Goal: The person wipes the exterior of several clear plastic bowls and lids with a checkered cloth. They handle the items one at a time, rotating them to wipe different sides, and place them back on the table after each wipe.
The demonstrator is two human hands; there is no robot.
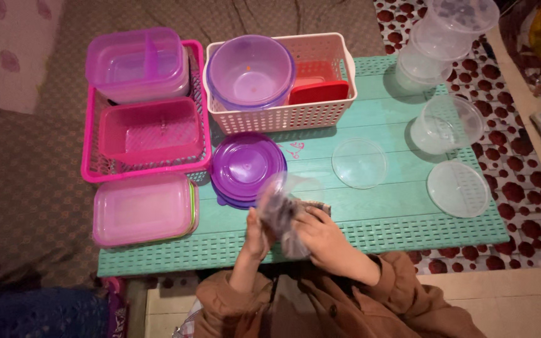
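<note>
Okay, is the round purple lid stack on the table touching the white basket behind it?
Apart. The head view shows a strip of bare teal table between the purple lid stack and the white basket, with only the basket's shadow falling across that gap.

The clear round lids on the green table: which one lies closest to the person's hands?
The clear lid in the table's middle, right of the purple lids. The other clear lid lies farther right, near the table's edge.

We see two baskets side by side at the table's [408,235] far edge, the left basket [92,164] holding two boxes, the right basket [333,103] a bowl [250,71]. Before them lie a stack of round lids [243,164] (nearest the hands) and a flat rectangular lid [142,209] to its left.
</note>
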